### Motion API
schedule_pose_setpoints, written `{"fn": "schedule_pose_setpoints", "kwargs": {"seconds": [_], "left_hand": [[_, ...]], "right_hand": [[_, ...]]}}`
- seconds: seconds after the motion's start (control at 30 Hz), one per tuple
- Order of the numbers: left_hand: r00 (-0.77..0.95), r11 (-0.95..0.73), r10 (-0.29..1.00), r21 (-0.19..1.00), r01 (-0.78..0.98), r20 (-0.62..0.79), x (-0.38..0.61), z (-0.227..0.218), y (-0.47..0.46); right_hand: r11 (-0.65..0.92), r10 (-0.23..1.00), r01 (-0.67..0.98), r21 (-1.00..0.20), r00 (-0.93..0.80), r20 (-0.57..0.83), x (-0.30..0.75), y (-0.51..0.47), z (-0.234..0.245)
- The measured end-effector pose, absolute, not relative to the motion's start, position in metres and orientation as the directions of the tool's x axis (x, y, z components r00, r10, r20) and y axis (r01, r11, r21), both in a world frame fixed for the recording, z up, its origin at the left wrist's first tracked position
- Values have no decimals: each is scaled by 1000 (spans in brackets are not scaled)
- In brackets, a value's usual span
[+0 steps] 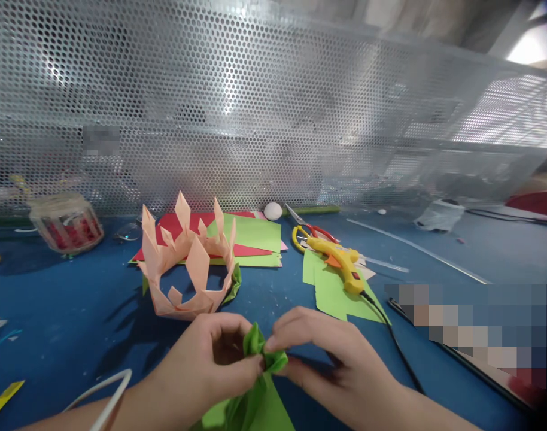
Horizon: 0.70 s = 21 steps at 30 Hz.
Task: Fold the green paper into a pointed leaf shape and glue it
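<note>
Both hands meet low in the middle of the head view on a piece of folded green paper (255, 338). The fingers and thumb of my left hand (215, 359) pinch it from the left. From the right, my right hand (331, 359) grips its upper edge between thumb and fingertips. Its top is bunched into small folds, while the lower part spreads downward over a flat light green sheet (277, 413). Just beyond my left hand stands a pale peach paper crown (197, 266) with diamond-shaped points. Some darker green paper (233, 284) sits at its right side.
Behind the crown lie red and green sheets (251, 233). Scissors (309, 227) and a yellow glue gun (340, 257) rest on green paper to the right, its black cord trailing forward. A glass jar (67, 224) stands left. Perforated metal (255, 108) borders the blue table.
</note>
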<state>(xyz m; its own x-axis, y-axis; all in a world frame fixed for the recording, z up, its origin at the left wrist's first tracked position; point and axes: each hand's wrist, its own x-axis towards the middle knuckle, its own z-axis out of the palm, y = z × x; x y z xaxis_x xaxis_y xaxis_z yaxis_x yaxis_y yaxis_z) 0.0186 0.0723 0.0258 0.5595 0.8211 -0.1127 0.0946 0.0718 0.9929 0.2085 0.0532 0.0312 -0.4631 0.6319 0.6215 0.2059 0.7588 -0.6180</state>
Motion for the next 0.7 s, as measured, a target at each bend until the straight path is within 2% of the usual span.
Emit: {"fn": "schedule_pose_setpoints", "kwargs": {"seconds": [0.17,0.27,0.5,0.7], "left_hand": [[532,73,838,992,104,-118,16,28,73],[500,77,858,992,98,-116,14,26,72],[507,130,857,991,-34,-95,13,31,73],[484,196,867,973,-119,-115,15,30,73]], "right_hand": [[525,821,226,-821,-391,417,207,56,29],[389,885,183,-903,-345,312,206,58,28],[207,947,105,-973,-273,172,205,59,28],[129,960,34,-991,-257,116,205,60,31]]}}
